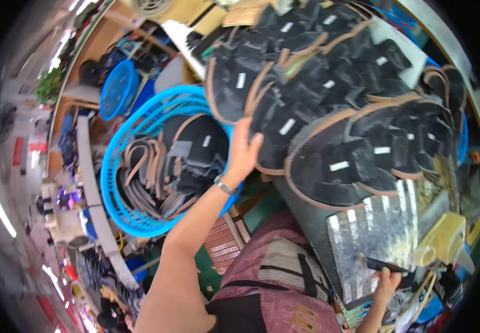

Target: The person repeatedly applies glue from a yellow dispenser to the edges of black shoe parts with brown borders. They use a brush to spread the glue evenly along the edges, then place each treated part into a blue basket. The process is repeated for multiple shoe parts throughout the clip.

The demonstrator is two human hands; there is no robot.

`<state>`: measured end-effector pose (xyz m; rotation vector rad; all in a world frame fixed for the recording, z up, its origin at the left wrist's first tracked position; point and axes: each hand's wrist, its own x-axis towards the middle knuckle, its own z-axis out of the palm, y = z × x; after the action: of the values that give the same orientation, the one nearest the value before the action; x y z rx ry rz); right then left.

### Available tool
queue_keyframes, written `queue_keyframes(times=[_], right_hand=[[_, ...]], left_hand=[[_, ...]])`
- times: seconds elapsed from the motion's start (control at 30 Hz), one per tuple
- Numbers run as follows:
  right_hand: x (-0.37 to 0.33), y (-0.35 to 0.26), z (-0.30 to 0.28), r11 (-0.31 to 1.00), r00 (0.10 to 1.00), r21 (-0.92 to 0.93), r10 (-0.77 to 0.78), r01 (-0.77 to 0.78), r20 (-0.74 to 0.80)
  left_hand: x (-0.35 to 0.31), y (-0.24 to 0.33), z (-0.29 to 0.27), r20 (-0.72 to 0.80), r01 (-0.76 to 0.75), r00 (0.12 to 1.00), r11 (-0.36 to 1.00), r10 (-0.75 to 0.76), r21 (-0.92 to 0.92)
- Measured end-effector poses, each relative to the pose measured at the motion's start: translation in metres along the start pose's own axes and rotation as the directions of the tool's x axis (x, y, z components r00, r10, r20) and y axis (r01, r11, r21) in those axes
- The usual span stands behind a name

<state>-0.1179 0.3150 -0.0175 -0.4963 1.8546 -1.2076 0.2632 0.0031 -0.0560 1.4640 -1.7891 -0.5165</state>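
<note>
Black curved pieces [290, 125] with brown edging and small white tags overlap in rows over the worktable. My left hand [244, 154] rests at the brown edges of two of them, its thumb apart from the outstretched fingers. I see nothing held in it. Low on the right, my right hand [387, 283] is closed around a dark, flat tool [383, 265] whose exact kind I cannot make out. The tool lies over a smeared grey board [356, 244] with white strips along it. More black and brown-edged pieces [195, 150] fill a blue plastic basket [109, 177] beside my left forearm.
A yellowish translucent container [442, 238] stands right of the board. Another blue basket [119, 89] is farther off at the left. A long pale table edge [98, 211] runs down the left side. Cluttered items crowd the lower right, near my right hand.
</note>
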Motion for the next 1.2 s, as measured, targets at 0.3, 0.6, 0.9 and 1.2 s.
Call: queue_keyframes(times=[0.3,0.6,0.9,1.2], right_hand=[[0.017,0.005,-0.037,0.992,0.986,0.114,-0.031,0.050,-0.166],[0.035,0.011,-0.037,0.992,0.995,0.112,-0.043,0.053,-0.090],[0.028,0.016,-0.034,0.988,0.981,0.152,-0.005,0.034,-0.192],[0.020,0.027,-0.061,0.980,0.968,0.185,-0.018,0.066,-0.252]], left_hand=[[-0.037,-0.197,-0.086,-0.565,0.956,0.281,0.175,-0.776,0.236],[-0.035,-0.142,-0.046,-0.571,0.909,0.270,0.009,-0.775,0.417],[-0.049,-0.169,-0.035,-0.600,0.957,0.042,0.205,-0.799,-0.205],[-0.009,-0.078,-0.195,0.194,0.482,0.760,0.738,-0.621,0.473]])
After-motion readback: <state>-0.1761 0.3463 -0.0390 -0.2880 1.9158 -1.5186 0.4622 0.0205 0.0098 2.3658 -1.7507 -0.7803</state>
